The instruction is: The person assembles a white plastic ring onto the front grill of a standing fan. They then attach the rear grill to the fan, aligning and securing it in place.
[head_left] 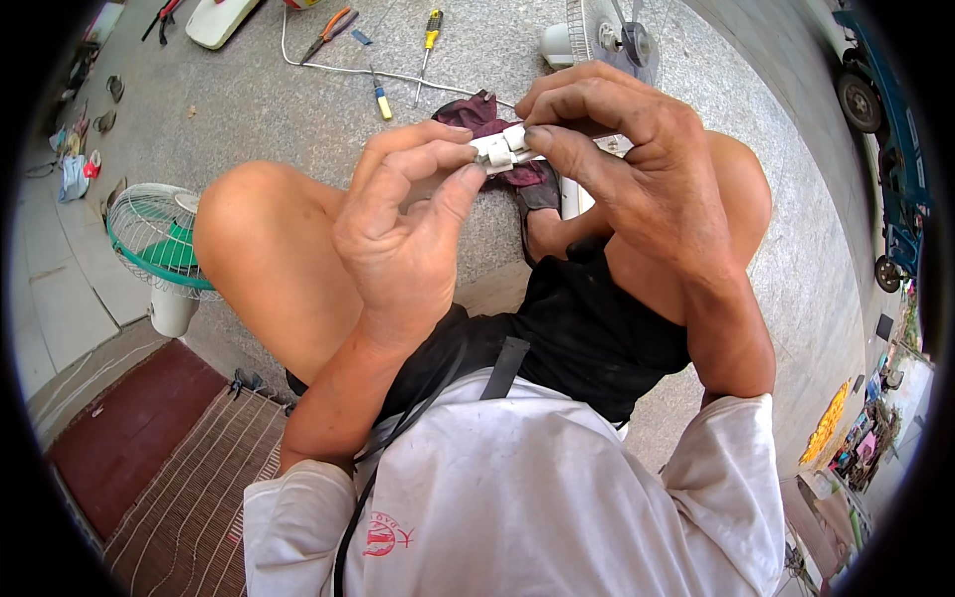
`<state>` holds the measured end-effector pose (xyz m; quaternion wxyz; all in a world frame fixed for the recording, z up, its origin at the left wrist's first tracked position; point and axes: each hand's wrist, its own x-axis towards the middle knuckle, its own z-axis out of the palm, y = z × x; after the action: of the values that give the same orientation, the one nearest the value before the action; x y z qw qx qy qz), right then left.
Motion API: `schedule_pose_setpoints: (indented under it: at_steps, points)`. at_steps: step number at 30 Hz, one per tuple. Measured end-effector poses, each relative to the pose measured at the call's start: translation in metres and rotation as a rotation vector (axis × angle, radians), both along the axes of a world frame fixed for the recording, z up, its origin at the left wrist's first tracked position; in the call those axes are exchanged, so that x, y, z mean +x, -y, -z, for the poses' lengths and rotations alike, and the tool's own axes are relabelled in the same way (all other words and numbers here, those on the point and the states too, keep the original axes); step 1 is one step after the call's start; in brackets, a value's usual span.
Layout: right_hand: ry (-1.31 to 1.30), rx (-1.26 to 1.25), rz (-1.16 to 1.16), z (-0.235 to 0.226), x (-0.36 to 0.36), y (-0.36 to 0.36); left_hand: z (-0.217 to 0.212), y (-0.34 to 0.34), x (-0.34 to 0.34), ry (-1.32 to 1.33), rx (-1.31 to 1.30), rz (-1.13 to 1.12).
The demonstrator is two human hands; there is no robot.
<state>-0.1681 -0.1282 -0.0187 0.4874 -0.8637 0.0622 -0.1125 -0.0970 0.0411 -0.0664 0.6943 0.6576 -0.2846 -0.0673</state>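
A small white plastic part (502, 149) with raised tabs is held up over my knees, between the fingertips of both hands. My left hand (403, 224) pinches its left end with thumb and fingers. At the opposite end, thumb and forefinger of my right hand (642, 164) close on the same part. My fingertips cover its two ends, so its whole shape is hidden. Behind the part, a dark maroon patterned cloth (471, 111) lies by my foot.
On the grey floor ahead lie a yellow screwdriver (432, 38), a smaller screwdriver (382, 99), orange-handled pliers (330, 34) and a white cable (286, 45). A green-bladed fan (164, 239) stands left; another fan (629, 45) is ahead right. A blue vehicle (900, 149) is far right.
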Motion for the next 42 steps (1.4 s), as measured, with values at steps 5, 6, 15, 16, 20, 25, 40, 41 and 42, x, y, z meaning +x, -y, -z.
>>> schedule_pose_setpoints:
  at_steps: [5, 6, 15, 16, 20, 25, 40, 41, 42]
  points:
    - [0.006, -0.005, 0.001, 0.0004, -0.0001, 0.0002, 0.0039, 0.0004, 0.0006, 0.005, -0.017, 0.013]
    - [0.007, -0.005, 0.002, 0.0006, -0.0004, 0.0005, 0.0044, 0.0006, 0.0005, 0.006, -0.025, 0.016]
    - [0.014, 0.007, -0.035, 0.0002, -0.0032, 0.0030, 0.0024, -0.0009, 0.0005, -0.014, -0.017, 0.061]
    - [0.019, 0.013, -0.036, 0.0008, -0.0030, 0.0030, 0.0027, -0.0015, 0.0007, -0.023, -0.023, 0.063]
    - [0.022, 0.031, -0.029, 0.0018, -0.0018, 0.0011, 0.0037, -0.0033, 0.0009, -0.019, -0.032, 0.067]
    - [0.025, 0.031, -0.027, 0.0008, -0.0012, 0.0002, 0.0027, -0.0037, -0.0009, -0.012, -0.025, 0.041]
    - [0.045, -0.025, -0.026, 0.0022, -0.0023, 0.0022, 0.0056, 0.0003, -0.0006, 0.063, -0.001, 0.020]
    - [0.046, -0.027, -0.029, 0.0025, -0.0023, 0.0022, 0.0052, 0.0002, -0.0004, 0.070, 0.010, 0.010]
    - [0.048, -0.027, -0.031, 0.0031, -0.0022, 0.0022, 0.0046, 0.0002, -0.0003, 0.078, 0.022, 0.000]
